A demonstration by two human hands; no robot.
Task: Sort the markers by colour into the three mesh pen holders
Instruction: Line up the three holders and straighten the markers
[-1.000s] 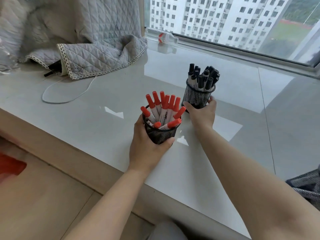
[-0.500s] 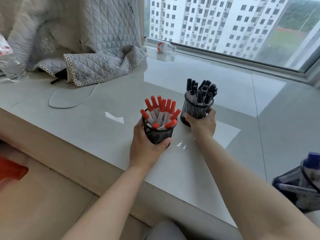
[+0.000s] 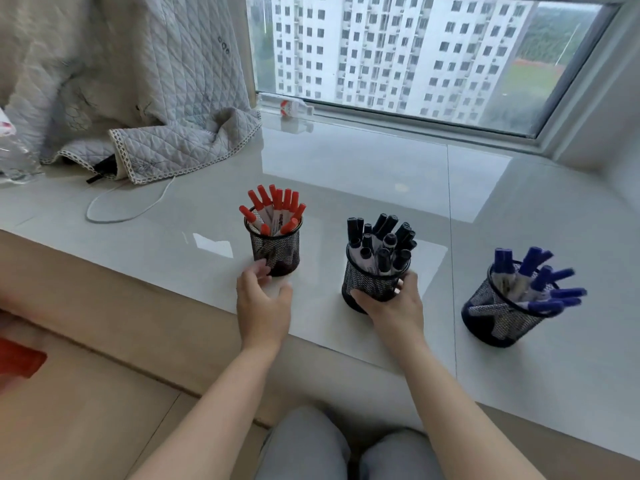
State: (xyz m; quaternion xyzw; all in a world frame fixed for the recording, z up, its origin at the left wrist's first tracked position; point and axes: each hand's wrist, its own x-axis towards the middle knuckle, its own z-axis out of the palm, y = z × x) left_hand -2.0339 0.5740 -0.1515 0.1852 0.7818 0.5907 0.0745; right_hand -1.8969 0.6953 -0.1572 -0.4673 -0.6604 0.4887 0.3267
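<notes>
Three black mesh holders stand in a row on the pale sill. The left holder is full of red markers. My left hand sits just in front of it, fingers relaxed, fingertips near its base and holding nothing. The middle holder carries black markers, and my right hand grips its lower front. The right holder leans slightly and holds blue markers.
A quilted grey cloth is heaped at the back left, with a white cable looping out from under it. A plastic bottle lies along the window frame. My knees show below the sill's front edge.
My left hand has let go of the red holder and drawn back slightly. My right hand has pulled the black holder closer to the front edge. The blue holder has come into view.
</notes>
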